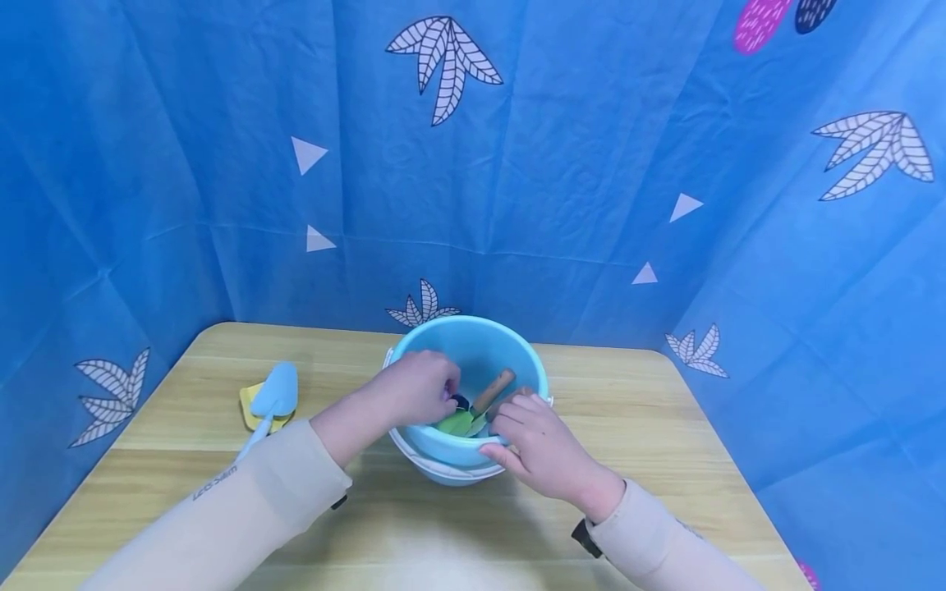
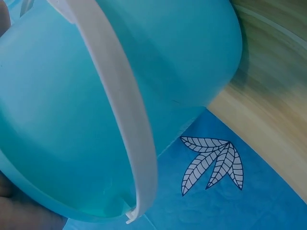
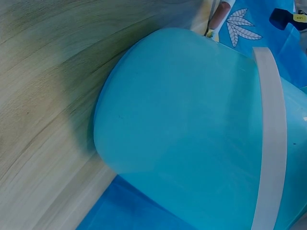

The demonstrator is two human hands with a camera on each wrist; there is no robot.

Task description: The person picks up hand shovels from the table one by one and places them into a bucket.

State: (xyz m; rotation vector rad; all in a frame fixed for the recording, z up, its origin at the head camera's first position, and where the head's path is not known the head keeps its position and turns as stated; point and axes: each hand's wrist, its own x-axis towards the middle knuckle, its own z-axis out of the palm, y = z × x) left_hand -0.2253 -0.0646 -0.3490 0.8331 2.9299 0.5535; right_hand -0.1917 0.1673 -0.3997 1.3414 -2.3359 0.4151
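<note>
A light blue bucket (image 1: 532,353) with a white handle (image 2: 124,105) stands on the table. Over its left rim reaches my left hand (image 1: 421,386), fingers curled inside at a dark piece (image 1: 461,402); the fingertips are partly hidden. My right hand (image 1: 539,443) grips the front right rim, its thumb outside and fingers inside. Within the bucket lies a tool with a wooden handle (image 1: 493,392), and a green piece (image 1: 456,423) shows beside it. Both wrist views mostly show the bucket's outer wall (image 3: 177,120).
To the left on the wooden table (image 1: 606,394), a light blue toy shovel (image 1: 279,390) lies over a yellow piece (image 1: 247,402). A blue patterned curtain (image 1: 562,205) stands behind the table and at both sides.
</note>
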